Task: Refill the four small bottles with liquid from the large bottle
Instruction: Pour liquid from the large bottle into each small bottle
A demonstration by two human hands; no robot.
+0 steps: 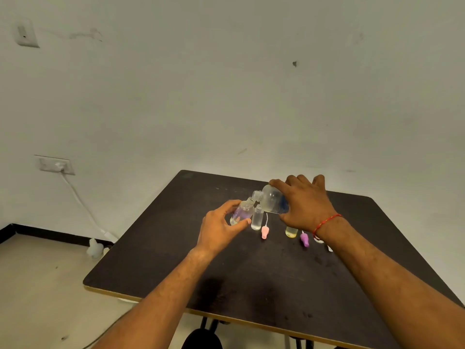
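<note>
Right grip (305, 205) hides yellow bottle (291, 232) top.

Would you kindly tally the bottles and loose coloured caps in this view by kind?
Large bottle: 1
Small bottles: 3 (purple bottle, clear bottle, yellow bottle)
Caps: 2 (pink cap, purple cap)
Total: 6; white bits too hidden to count.

right hand (305, 205): tips large bottle (273, 201) | left hand (221, 226): small bottle (241, 213) (mouths nearly touching)
</note>
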